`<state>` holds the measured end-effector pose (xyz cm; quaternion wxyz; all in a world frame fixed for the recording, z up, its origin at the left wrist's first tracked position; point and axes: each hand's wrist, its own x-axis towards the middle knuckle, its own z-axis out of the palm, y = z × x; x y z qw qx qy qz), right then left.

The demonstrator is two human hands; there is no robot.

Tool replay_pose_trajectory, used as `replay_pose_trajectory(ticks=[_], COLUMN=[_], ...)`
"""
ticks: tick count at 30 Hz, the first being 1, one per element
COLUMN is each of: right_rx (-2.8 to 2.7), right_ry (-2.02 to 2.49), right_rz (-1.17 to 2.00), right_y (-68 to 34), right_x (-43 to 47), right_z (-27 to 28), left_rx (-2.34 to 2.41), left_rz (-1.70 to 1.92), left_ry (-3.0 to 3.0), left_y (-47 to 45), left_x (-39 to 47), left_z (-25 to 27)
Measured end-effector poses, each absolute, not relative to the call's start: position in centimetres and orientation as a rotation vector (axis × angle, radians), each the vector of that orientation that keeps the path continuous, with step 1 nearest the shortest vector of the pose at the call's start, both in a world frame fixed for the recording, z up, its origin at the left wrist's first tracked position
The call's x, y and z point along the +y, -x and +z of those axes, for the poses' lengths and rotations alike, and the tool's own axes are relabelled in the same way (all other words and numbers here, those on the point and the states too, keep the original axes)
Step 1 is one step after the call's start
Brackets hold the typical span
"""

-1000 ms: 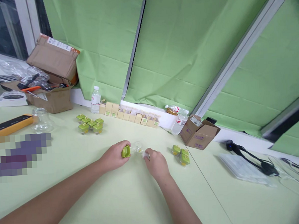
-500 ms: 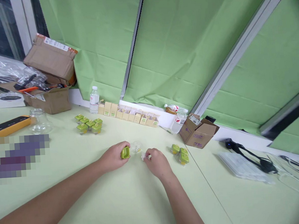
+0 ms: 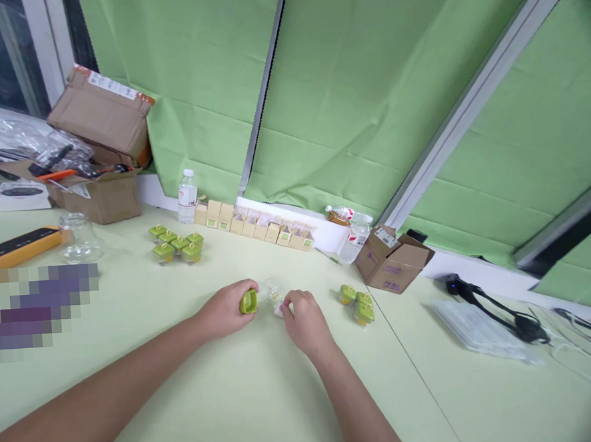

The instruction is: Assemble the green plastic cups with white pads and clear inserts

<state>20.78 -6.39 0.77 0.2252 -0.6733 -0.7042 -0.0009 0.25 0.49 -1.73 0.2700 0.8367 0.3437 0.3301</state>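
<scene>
Centrally, my two hands face each other above the pale table (image 3: 221, 399). My left hand (image 3: 224, 310) is closed around one hollow green lid (image 3: 249, 302), its open side turned toward me. My right hand (image 3: 308, 323) is narrowed to a pinch, thumb and forefinger on one small whitish piece (image 3: 278, 309). Between the hands lies one clear container (image 3: 272, 288), just beside the left fingertips; I cannot tell whether they touch it.

By count, lidded containers form two groups: six green-lidded cups (image 3: 179, 244) stand beyond my left hand, and three more cups (image 3: 364, 300) to the right of my right hand. Bottles number three: one upright bottle (image 3: 187, 199) at the back, one tilted bottle (image 3: 354, 243) and one lying bottle (image 3: 348, 215) farther right. Small tan cartons (image 3: 250, 225) stand in one row along the wall, too closely set for a sure count. One open brown carton (image 3: 393, 265) stands beside the tilted bottle; one clear jar (image 3: 79, 241) stands at left.
</scene>
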Motion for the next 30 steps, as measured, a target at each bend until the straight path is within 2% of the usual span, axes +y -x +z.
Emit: replay_pose_trajectory(ticks=[5, 14, 30], right_rx=[-1.999, -2.099, -2.022], right_ry=[1.866, 1.944, 2.050], right_rz=[-0.018, -0.241, -0.153], right_y=[-20.60, -20.65, -20.69], right_x=[-6.43, -5.91, -6.18], right_z=[0.93, 0.53, 0.73], left_rx=[0.924, 0.927, 0.933], left_rz=[0.893, 0.887, 0.876], left_ry=[-2.245, -2.267, -2.268], left_y=[-0.29, -0.22, -0.30], left_x=[0.39, 0.36, 0.36], left_z=[-1.73, -1.71, -1.84])
